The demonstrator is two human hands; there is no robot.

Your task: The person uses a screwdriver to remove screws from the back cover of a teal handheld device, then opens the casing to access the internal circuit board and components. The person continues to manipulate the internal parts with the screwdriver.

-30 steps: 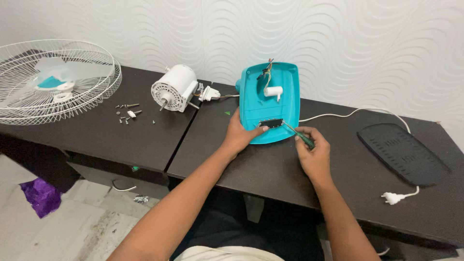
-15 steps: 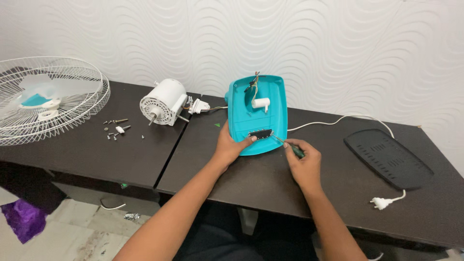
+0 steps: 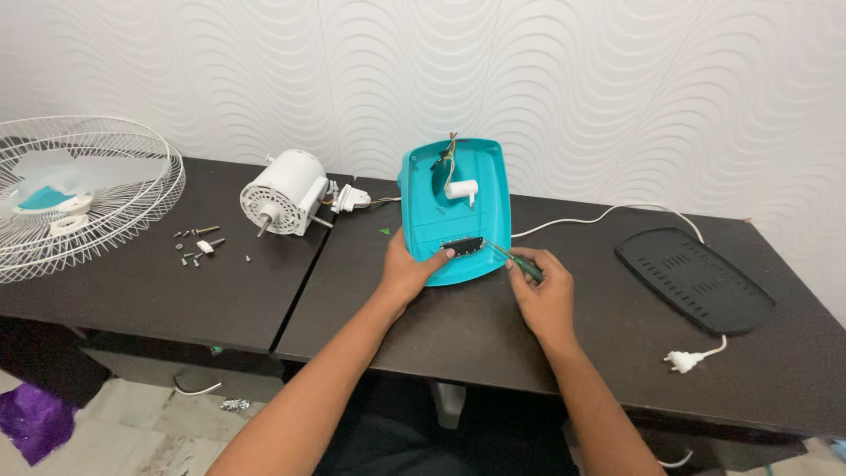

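A teal fan base housing (image 3: 458,211), turned hollow side up, is seen lying on the dark table (image 3: 493,326) close to its far edge, beside the seam where the two tabletops meet. The left hand (image 3: 407,271) is closed on the housing's near left rim, with the thumb laid over a small dark switch plate (image 3: 463,244) inside the shell. The right hand (image 3: 542,295) is wrapped around a green-handled screwdriver (image 3: 515,260), whose tip is pointed at the right end of that switch plate; whether the tip touches a screw cannot be told. A white cylindrical part (image 3: 462,189) and a bunch of coloured wires (image 3: 445,154) are seen inside the housing, towards its far end.

A white power cord (image 3: 608,214) is run from the housing along the far edge towards the right, ending in a white plug (image 3: 680,360) near the front right corner. A black slotted bottom cover (image 3: 694,279) is laid flat near the right edge, well apart from the hands. On the left tabletop a white fan motor (image 3: 282,192) is placed on its side near the far edge, with loose screws (image 3: 198,245) scattered just to its left. A white wire fan guard (image 3: 75,194) with a pale blade is set at the far left corner.
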